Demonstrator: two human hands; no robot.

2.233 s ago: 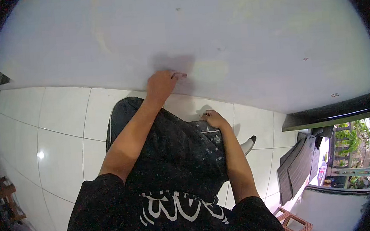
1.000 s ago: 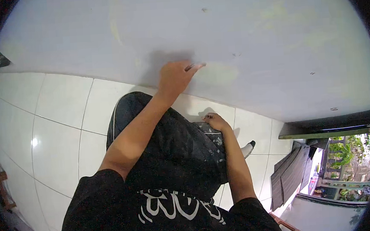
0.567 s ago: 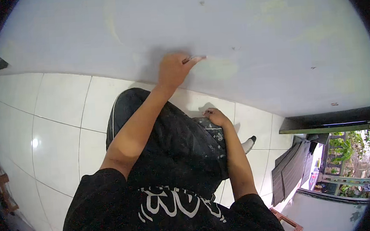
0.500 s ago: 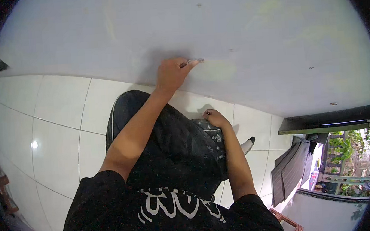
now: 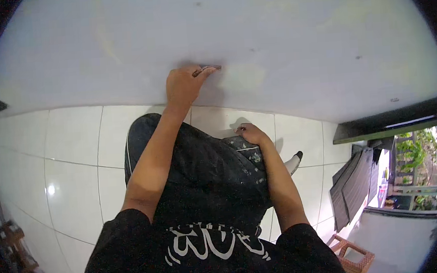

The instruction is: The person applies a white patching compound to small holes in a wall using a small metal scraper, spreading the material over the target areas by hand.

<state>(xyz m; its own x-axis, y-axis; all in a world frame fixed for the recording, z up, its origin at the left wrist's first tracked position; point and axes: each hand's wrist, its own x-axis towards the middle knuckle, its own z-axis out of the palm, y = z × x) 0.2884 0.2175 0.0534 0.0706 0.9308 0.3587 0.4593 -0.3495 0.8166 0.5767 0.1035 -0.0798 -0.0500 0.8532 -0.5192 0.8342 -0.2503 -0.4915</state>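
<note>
My left hand (image 5: 183, 84) reaches up to the pale wall (image 5: 292, 25), its fingers closed around a slim dark tool (image 5: 206, 69). The tool's tip points right, against the wall or just off it. A faint yellowish patch (image 5: 245, 78) lies right of the tip, and several small dark marks dot the wall. Lower down, my right hand (image 5: 251, 133) rests by the knee of my dark, paint-spotted trousers (image 5: 205, 157). Its fingers are curled in, and whatever they hold, if anything, is too small to make out.
White floor tiles (image 5: 71, 134) run along the wall's foot. A woven stool-like frame (image 5: 356, 258) stands at the lower right, below a hanging grey cloth (image 5: 351, 188) and an opening with green plants (image 5: 412, 158). Brown wooden pieces (image 5: 15, 242) stand at the far left.
The view has turned slightly, so the wall marks sit further left. My left hand has shifted left in the picture, with the tool still near the same yellowish patch. The right hand stays by the knee.
</note>
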